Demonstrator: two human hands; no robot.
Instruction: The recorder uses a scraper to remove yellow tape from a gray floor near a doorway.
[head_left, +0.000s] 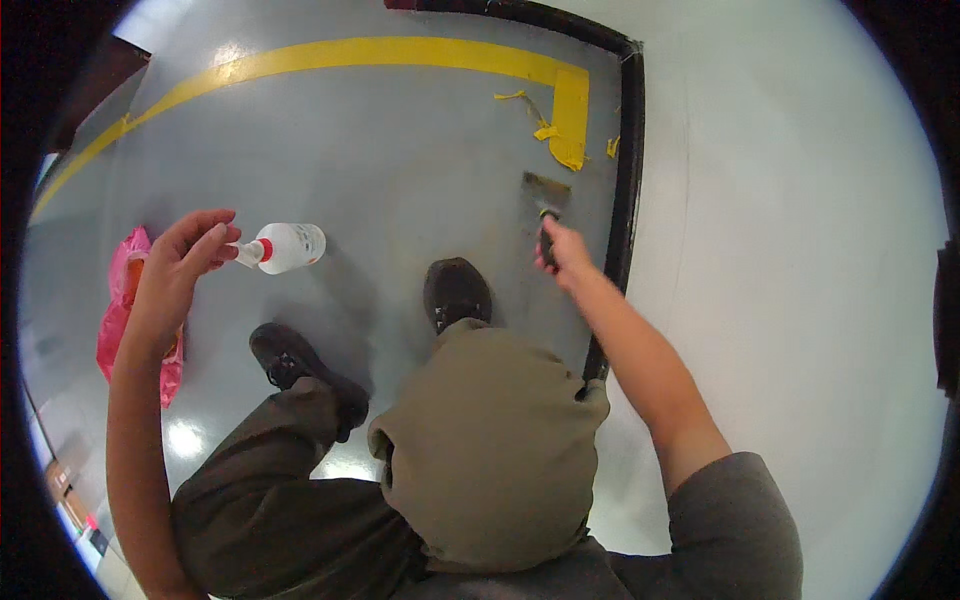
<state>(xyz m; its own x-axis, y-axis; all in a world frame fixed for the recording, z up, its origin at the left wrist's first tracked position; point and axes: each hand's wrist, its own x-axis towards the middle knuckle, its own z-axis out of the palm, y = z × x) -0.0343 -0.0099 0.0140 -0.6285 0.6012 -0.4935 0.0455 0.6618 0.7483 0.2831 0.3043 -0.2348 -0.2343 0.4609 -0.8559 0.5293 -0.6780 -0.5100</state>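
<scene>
Bright, fairly even light, apparently from overhead, leaves white glare on the glossy floor (pixel 390 150) toward its far and left edges. A soft shadow spreads beside the bottle (pixel 291 247). Fisheye distortion bows the yellow tape (pixel 400 52), and black vignetting swallows the picture's corners.

Head cam: fisheye at head height, facing steeply down; knees (pixel 490 440) near, floor (pixel 400 180) far, wall (pixel 780 270) right.

Glossy grey floor (pixel 380 170) carries a strip of yellow floor tape (pixel 360 52) arcing across the frame's top and turning down at upper right, beside torn tape scraps (pixel 546 132); a pink plastic bag (pixel 120 272) lies at left.
</scene>
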